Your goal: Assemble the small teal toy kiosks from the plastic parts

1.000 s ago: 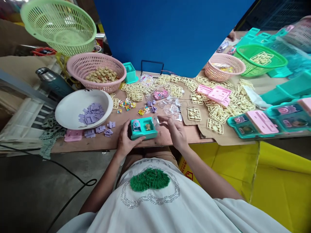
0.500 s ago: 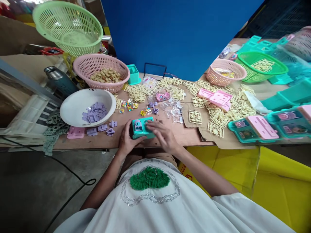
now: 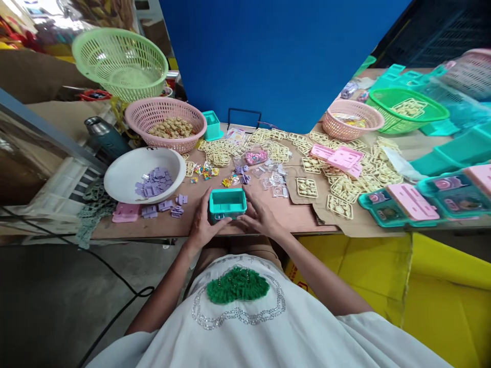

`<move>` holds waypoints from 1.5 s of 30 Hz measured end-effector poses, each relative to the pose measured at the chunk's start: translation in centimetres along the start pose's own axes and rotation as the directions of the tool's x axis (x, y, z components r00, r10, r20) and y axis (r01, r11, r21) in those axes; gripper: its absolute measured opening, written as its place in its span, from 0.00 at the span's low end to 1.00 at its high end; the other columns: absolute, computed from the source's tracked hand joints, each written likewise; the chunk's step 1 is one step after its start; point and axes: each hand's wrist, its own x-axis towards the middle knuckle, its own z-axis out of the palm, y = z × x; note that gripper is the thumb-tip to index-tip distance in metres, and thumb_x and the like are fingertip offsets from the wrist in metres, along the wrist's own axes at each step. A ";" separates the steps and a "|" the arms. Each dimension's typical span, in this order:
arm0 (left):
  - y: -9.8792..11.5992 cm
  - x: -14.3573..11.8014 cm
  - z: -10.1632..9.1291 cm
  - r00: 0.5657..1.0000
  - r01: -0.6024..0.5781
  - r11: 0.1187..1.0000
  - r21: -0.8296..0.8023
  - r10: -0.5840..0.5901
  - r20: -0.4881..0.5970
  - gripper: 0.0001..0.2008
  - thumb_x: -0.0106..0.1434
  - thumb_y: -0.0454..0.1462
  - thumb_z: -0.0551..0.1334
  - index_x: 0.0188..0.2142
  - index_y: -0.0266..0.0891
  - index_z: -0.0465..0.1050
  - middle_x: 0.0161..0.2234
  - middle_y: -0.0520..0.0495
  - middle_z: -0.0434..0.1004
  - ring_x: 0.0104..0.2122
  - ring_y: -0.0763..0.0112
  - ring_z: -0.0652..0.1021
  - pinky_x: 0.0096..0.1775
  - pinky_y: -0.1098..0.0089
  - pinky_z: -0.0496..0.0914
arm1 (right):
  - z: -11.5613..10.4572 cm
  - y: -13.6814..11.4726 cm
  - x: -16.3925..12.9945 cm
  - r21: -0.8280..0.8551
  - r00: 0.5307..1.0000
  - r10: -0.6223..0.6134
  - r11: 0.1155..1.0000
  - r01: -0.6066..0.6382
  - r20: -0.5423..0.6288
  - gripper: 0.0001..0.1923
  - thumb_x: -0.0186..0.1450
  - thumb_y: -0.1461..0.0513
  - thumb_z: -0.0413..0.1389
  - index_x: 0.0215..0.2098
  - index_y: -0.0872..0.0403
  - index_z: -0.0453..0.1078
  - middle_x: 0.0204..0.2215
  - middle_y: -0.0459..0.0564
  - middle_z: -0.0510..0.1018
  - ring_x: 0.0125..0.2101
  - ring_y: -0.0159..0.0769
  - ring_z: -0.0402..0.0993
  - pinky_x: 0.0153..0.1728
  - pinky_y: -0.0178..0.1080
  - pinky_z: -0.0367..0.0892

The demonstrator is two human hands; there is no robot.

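Note:
A small teal plastic box (image 3: 227, 208) is held between both hands at the table's front edge, its hollow side facing up toward me. My left hand (image 3: 202, 225) grips its left side, with the thumb along the near face. On the opposite side my right hand (image 3: 260, 215) has its fingers and thumb around the right wall. Just beyond the box lie purple plastic parts (image 3: 244, 176) and little bags of coloured pieces (image 3: 230, 180). Clear plastic parts (image 3: 276, 179) are spread to the right of these.
At left stand a white bowl (image 3: 115, 176) of purple parts and a pink basket (image 3: 134, 117) of beige pieces. Cream part frames (image 3: 347, 186) cover the table at right, beside pink panels (image 3: 339, 157) and teal cases (image 3: 383, 217). A blue panel (image 3: 287, 61) rises behind.
The box has been turned so its hollow interior shows instead of the face with the purple part. My right hand has moved from lying over the top to gripping the right side.

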 end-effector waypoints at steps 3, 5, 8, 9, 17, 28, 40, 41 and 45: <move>-1.0 -0.2 0.7 0.999 0.008 0.999 0.038 -0.006 -0.048 0.46 0.67 0.55 0.70 0.76 0.47 0.52 0.70 0.33 0.67 0.69 0.47 0.72 0.69 0.48 0.68 | -0.6 0.4 -0.1 -0.033 0.999 0.014 0.999 -0.013 0.034 0.46 0.70 0.46 0.64 0.79 0.50 0.55 0.74 0.64 0.66 0.74 0.54 0.62 0.73 0.58 0.60; -1.4 -0.3 0.9 0.999 0.020 0.999 0.029 -0.018 -0.050 0.51 0.63 0.58 0.72 0.76 0.47 0.52 0.70 0.32 0.68 0.69 0.45 0.72 0.68 0.47 0.69 | -1.7 0.1 0.2 -0.078 1.000 0.007 0.997 -0.008 -0.004 0.44 0.72 0.46 0.63 0.80 0.46 0.54 0.75 0.61 0.64 0.74 0.52 0.62 0.72 0.58 0.61; -1.7 -0.5 1.0 0.998 0.026 0.999 -0.024 -0.027 -0.064 0.56 0.60 0.64 0.70 0.77 0.44 0.49 0.71 0.29 0.66 0.70 0.43 0.72 0.68 0.47 0.70 | -4.2 -0.3 2.0 -0.183 0.989 -0.016 0.983 -0.010 -0.144 0.35 0.76 0.50 0.58 0.78 0.44 0.58 0.73 0.60 0.68 0.70 0.52 0.68 0.67 0.57 0.68; -1.8 -0.5 1.0 0.995 0.023 0.998 -0.054 -0.028 -0.092 0.55 0.62 0.65 0.68 0.77 0.43 0.49 0.71 0.29 0.66 0.70 0.43 0.71 0.69 0.47 0.69 | -5.0 -0.3 3.0 -0.225 0.984 -0.032 0.974 -0.009 -0.177 0.32 0.76 0.51 0.58 0.76 0.45 0.62 0.69 0.61 0.73 0.67 0.52 0.72 0.64 0.57 0.70; -2.8 0.0 1.4 0.942 0.066 0.970 -0.232 -0.137 -0.306 0.36 0.73 0.58 0.60 0.72 0.43 0.60 0.66 0.30 0.74 0.66 0.51 0.76 0.67 0.50 0.72 | -5.0 -0.1 13.5 -0.703 0.967 0.083 0.702 0.117 0.243 0.14 0.74 0.63 0.56 0.47 0.56 0.85 0.51 0.67 0.80 0.56 0.58 0.67 0.58 0.61 0.68; -2.3 0.2 1.0 0.911 0.076 0.926 -0.369 -0.215 -0.353 0.31 0.71 0.57 0.65 0.63 0.40 0.72 0.60 0.32 0.80 0.60 0.53 0.81 0.64 0.54 0.75 | -4.3 -0.3 15.7 -0.645 0.951 0.084 0.752 0.134 0.296 0.07 0.72 0.65 0.58 0.43 0.59 0.79 0.43 0.62 0.81 0.45 0.48 0.75 0.50 0.48 0.69; -1.6 0.0 1.4 0.878 0.147 0.861 -0.487 -0.340 -0.336 0.29 0.67 0.56 0.69 0.58 0.40 0.77 0.58 0.34 0.82 0.59 0.54 0.83 0.61 0.58 0.77 | -3.2 -3.9 7.8 -0.293 0.885 -0.416 0.837 0.463 0.209 0.14 0.78 0.57 0.55 0.48 0.51 0.83 0.43 0.57 0.83 0.43 0.45 0.76 0.46 0.49 0.73; -1.7 0.0 1.5 0.876 0.144 0.860 -0.490 -0.341 -0.340 0.29 0.67 0.56 0.69 0.58 0.40 0.77 0.58 0.34 0.83 0.59 0.54 0.83 0.61 0.58 0.77 | -3.3 -3.7 8.0 -0.325 0.889 -0.410 0.828 0.457 0.203 0.15 0.79 0.57 0.54 0.52 0.51 0.82 0.45 0.58 0.82 0.45 0.46 0.76 0.47 0.50 0.73; -1.8 0.2 1.5 0.880 0.145 0.871 -0.469 -0.330 -0.341 0.29 0.67 0.56 0.69 0.59 0.40 0.77 0.59 0.34 0.82 0.59 0.53 0.82 0.62 0.57 0.76 | -4.1 -2.1 12.4 -0.496 0.972 -0.208 0.836 0.233 0.106 0.19 0.80 0.57 0.50 0.60 0.56 0.78 0.50 0.62 0.81 0.51 0.48 0.77 0.50 0.48 0.73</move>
